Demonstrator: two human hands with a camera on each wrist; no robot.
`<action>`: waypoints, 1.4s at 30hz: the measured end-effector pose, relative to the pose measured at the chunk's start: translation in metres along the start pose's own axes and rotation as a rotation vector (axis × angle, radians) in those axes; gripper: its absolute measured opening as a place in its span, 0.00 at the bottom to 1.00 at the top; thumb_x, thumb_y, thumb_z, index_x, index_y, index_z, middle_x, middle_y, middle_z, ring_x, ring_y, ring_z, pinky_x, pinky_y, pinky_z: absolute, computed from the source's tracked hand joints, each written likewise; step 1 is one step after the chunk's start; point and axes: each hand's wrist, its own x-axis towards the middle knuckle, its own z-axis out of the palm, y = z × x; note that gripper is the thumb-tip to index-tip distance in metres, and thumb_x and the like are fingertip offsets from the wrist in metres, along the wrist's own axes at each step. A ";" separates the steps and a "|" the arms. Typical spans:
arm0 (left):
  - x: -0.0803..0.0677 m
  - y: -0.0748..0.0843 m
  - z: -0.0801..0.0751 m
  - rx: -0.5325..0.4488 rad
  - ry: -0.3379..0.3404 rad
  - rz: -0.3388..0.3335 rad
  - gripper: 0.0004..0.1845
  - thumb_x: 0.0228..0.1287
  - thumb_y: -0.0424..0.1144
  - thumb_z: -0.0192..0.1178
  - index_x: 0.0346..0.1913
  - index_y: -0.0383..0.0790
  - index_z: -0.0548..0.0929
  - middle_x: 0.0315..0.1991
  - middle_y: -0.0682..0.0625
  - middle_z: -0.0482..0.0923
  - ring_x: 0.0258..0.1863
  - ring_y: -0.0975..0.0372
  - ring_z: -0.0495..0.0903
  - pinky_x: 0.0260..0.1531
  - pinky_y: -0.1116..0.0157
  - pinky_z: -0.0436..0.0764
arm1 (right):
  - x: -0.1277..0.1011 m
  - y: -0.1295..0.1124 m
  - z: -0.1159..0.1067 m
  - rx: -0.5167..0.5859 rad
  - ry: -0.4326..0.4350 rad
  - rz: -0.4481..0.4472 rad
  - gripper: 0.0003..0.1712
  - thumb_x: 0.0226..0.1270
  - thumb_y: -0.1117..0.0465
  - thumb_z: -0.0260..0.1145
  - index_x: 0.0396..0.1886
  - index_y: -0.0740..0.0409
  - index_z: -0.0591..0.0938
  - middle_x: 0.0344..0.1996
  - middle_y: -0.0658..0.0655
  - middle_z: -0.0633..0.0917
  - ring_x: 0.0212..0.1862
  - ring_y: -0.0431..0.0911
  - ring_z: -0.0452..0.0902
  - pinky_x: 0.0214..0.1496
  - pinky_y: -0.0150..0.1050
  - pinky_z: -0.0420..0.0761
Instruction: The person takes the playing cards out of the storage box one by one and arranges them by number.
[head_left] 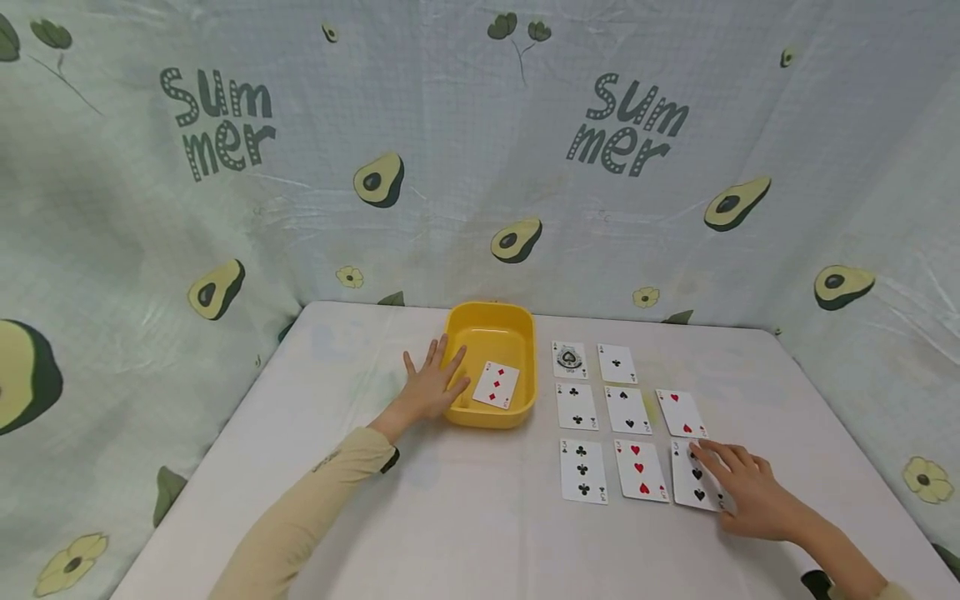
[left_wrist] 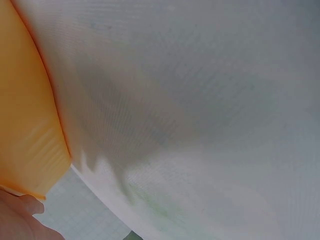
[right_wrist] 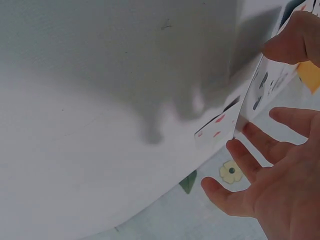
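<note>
My right hand (head_left: 753, 492) spans the three of spades (head_left: 693, 477), its thumb at the near edge and fingertips at the far edge. From the right wrist view, this card (right_wrist: 256, 92) stretches between thumb and fingertips, the other fingers spread apart. Fingers splayed, my left hand (head_left: 431, 390) rests over the left rim of a yellow tray (head_left: 491, 314). One three of diamonds (head_left: 496, 384) lies face up inside that tray. Left of the three of spades lie the three of hearts (head_left: 641, 471) and three of clubs (head_left: 582, 472); the two of hearts (head_left: 679, 413) is just beyond it.
Further cards lie face up in rows: the two of clubs (head_left: 576, 407), two of spades (head_left: 628, 410), ace of spades (head_left: 568, 360) and a club ace (head_left: 617, 364). A white cloth covers the table (head_left: 450, 517). Printed fabric (head_left: 450, 108) hangs behind and at both sides.
</note>
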 end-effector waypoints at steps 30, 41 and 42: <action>0.002 -0.002 0.000 0.009 -0.010 0.005 0.32 0.67 0.55 0.39 0.70 0.48 0.48 0.71 0.38 0.36 0.70 0.44 0.39 0.54 0.31 0.34 | 0.004 0.008 0.008 0.020 -0.182 0.078 0.49 0.34 0.69 0.68 0.63 0.52 0.60 0.59 0.61 0.64 0.57 0.57 0.57 0.49 0.65 0.54; 0.001 -0.002 -0.001 0.025 -0.010 0.007 0.32 0.67 0.55 0.39 0.70 0.48 0.49 0.71 0.38 0.36 0.70 0.45 0.40 0.54 0.31 0.36 | 0.011 0.007 -0.001 0.046 -0.156 0.079 0.50 0.35 0.63 0.70 0.64 0.55 0.59 0.61 0.62 0.61 0.57 0.57 0.56 0.49 0.62 0.56; 0.001 -0.001 -0.001 0.027 -0.014 0.004 0.32 0.67 0.55 0.39 0.70 0.48 0.48 0.71 0.38 0.36 0.70 0.45 0.40 0.55 0.31 0.36 | 0.013 0.007 -0.003 0.038 -0.132 0.062 0.50 0.35 0.62 0.70 0.64 0.56 0.59 0.60 0.62 0.62 0.56 0.56 0.57 0.48 0.61 0.57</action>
